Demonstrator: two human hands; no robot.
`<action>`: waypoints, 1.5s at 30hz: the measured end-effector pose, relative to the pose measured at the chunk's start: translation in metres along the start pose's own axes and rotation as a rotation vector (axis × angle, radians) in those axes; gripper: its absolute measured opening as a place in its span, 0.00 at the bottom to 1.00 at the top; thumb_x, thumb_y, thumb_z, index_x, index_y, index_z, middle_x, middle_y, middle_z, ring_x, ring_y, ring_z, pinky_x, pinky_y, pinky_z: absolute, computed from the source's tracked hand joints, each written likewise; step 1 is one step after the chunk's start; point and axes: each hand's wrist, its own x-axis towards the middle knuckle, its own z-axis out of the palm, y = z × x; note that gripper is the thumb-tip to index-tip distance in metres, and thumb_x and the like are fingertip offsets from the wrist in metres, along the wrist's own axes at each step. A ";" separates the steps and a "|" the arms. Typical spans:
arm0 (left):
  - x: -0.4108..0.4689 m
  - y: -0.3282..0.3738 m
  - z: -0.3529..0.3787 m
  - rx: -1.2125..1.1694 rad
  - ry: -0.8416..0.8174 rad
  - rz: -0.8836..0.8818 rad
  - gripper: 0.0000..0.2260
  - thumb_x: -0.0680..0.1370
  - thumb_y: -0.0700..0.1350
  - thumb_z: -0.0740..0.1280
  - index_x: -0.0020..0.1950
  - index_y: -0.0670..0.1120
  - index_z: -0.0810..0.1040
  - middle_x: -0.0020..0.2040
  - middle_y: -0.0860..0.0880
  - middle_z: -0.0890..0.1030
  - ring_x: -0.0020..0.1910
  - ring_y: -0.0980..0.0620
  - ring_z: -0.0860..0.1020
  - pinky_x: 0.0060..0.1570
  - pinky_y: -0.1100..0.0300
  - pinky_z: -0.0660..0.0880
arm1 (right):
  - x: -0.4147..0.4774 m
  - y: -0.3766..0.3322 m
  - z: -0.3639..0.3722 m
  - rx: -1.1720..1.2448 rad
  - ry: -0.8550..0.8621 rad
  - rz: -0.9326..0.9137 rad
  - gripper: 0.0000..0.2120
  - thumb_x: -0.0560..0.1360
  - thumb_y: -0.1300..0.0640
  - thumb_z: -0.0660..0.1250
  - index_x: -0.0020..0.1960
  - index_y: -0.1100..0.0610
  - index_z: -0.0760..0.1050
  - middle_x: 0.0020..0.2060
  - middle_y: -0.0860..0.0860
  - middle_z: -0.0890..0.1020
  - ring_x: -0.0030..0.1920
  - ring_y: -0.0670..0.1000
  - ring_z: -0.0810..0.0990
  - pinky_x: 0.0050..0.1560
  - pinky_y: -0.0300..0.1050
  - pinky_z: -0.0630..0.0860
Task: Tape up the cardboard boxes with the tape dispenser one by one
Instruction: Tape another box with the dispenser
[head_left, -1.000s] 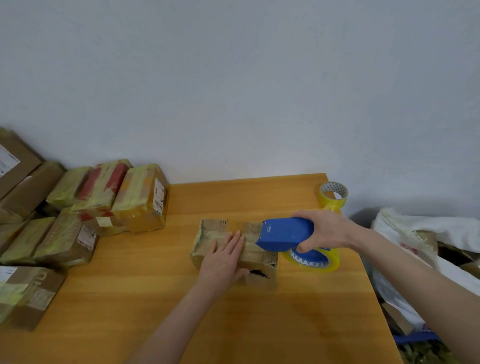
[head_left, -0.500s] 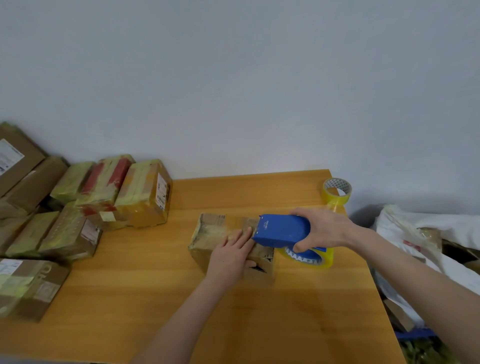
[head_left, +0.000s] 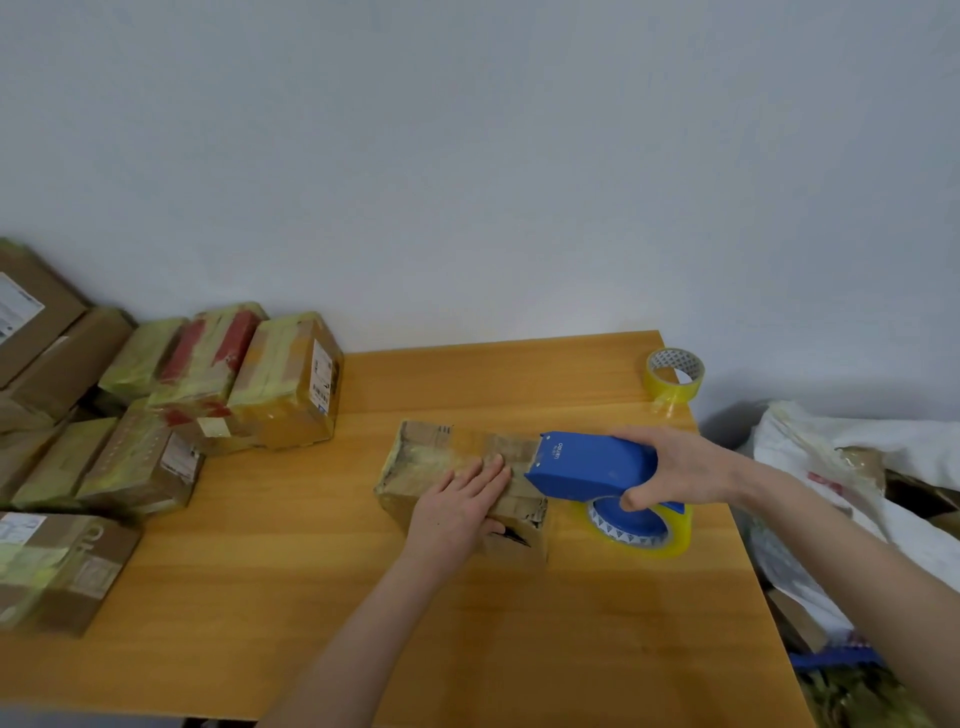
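A small worn cardboard box (head_left: 431, 457) lies in the middle of the wooden table (head_left: 311, 597). My left hand (head_left: 462, 509) presses flat on its top with straight fingers. My right hand (head_left: 680, 467) grips the blue tape dispenser (head_left: 587, 462), which carries a yellowish roll of clear tape (head_left: 639, 530). The dispenser's front edge sits on the right end of the box top, just beside my left fingertips.
Several taped boxes (head_left: 280, 384) are stacked at the table's left, with more brown boxes (head_left: 57, 566) at the left edge. A spare tape roll (head_left: 674, 375) stands at the back right corner. White bags (head_left: 831, 467) and clutter lie off the table's right side.
The dispenser has slid a little rightward along the box top towards its right end. My left hand stays pressed on the box. The camera has shifted slightly.
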 end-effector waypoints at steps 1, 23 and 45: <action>-0.001 0.001 0.000 -0.003 -0.006 -0.006 0.31 0.81 0.58 0.55 0.79 0.53 0.42 0.78 0.57 0.42 0.78 0.54 0.45 0.75 0.56 0.45 | 0.000 0.002 0.003 -0.002 0.000 0.005 0.28 0.59 0.47 0.73 0.58 0.41 0.72 0.50 0.45 0.79 0.49 0.47 0.79 0.53 0.49 0.79; 0.011 0.008 0.002 -0.020 0.007 0.089 0.31 0.83 0.52 0.56 0.77 0.52 0.37 0.76 0.57 0.39 0.77 0.58 0.44 0.75 0.60 0.43 | -0.009 0.023 0.012 0.032 0.017 -0.024 0.27 0.60 0.47 0.73 0.58 0.39 0.71 0.49 0.43 0.79 0.49 0.47 0.79 0.52 0.51 0.79; 0.014 0.023 -0.001 -0.008 -0.013 0.089 0.31 0.79 0.64 0.44 0.75 0.51 0.35 0.74 0.55 0.36 0.78 0.56 0.42 0.77 0.55 0.43 | -0.020 0.051 0.045 0.091 0.036 0.056 0.37 0.63 0.56 0.74 0.66 0.36 0.64 0.52 0.43 0.77 0.49 0.47 0.79 0.49 0.53 0.80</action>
